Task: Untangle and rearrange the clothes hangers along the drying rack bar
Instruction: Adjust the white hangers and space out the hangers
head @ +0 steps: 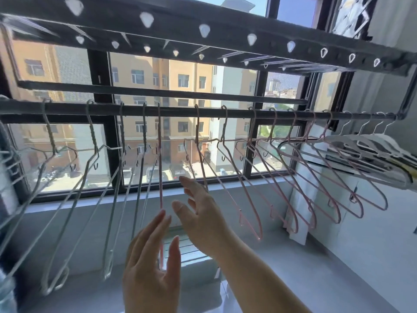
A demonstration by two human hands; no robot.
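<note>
Many hangers (pixel 160 177), hooked along one rack bar (pixel 180 111)

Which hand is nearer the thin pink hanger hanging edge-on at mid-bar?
Left. The left hand overlaps the lower end of the pink hanger, with its fingertips right beside it. The right hand is open just to the hanger's right, apart from it.

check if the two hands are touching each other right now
Apart. The head view shows a narrow visible gap between the straight fingertips of the left hand and the thumb of the right hand.
</note>
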